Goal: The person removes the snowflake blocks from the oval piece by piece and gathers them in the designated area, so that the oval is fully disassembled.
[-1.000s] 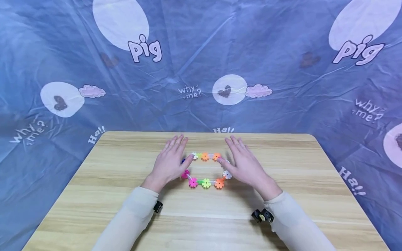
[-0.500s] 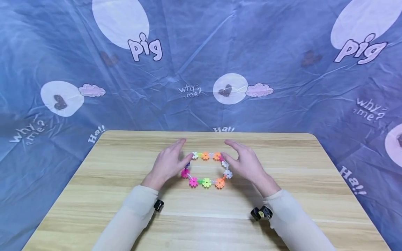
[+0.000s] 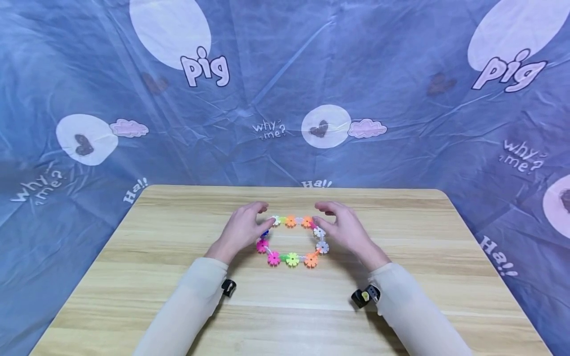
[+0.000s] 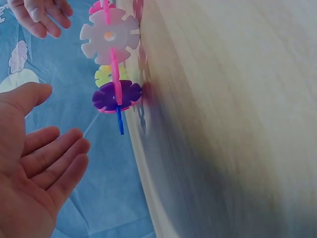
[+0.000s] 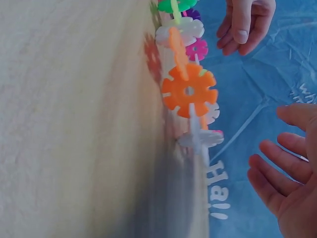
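Observation:
Interlocking plastic flower discs form a closed ring (image 3: 292, 259) at the middle of the table, in pink, orange, white, yellow-green and dark blue. My left hand (image 3: 240, 225) hovers beside the ring's left side, and my right hand (image 3: 347, 227) mirrors it on the right. Both have loosely bent fingers and hold nothing. In the left wrist view a gap separates the left palm (image 4: 34, 163) from a purple disc (image 4: 110, 96). The right wrist view likewise has the right hand apart from an orange disc (image 5: 176, 99). From the head view, the hands partly cover the ring's sides.
The wooden table (image 3: 285, 316) reaches back to a blue printed cloth (image 3: 267, 163), which hangs behind and along both sides. Black wrist cameras (image 3: 365, 296) sit at the cuffs of the pale sleeves (image 3: 182, 306).
The fingers of both hands, straight and pointing forward a second ago, have bent inward toward each other. Both forearms have shifted slightly inward. The ring stays where it was.

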{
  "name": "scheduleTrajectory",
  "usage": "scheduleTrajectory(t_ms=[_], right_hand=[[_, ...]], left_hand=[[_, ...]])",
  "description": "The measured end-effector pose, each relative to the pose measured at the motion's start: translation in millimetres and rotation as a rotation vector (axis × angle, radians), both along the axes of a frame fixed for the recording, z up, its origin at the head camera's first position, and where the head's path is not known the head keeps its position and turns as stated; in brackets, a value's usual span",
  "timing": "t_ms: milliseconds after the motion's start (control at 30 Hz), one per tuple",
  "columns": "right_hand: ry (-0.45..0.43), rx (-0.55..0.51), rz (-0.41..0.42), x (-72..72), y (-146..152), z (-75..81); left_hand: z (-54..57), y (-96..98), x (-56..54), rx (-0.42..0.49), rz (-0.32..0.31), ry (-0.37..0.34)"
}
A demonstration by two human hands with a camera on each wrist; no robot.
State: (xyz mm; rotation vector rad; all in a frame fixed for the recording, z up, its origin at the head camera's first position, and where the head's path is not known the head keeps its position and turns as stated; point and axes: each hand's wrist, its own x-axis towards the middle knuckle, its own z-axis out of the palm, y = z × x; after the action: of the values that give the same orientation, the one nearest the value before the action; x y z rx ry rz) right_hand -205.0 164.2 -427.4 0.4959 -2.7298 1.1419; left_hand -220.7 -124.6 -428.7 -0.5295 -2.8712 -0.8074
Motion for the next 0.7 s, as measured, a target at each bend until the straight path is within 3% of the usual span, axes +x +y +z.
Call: scheduleTrajectory(t_ms=[367, 700], right_hand=[[-0.132, -0.039, 0.034, -14.0, -4.0, -13.6], [-0.183, -0.025, 0.055, -24.7, -11.8, -25.6]], left_hand=[[-9.5, 2.0, -11.1, 0.037, -0.03, -0.115], [-15.7, 9.6, -20.8, 0.034, -0.028, -0.18]])
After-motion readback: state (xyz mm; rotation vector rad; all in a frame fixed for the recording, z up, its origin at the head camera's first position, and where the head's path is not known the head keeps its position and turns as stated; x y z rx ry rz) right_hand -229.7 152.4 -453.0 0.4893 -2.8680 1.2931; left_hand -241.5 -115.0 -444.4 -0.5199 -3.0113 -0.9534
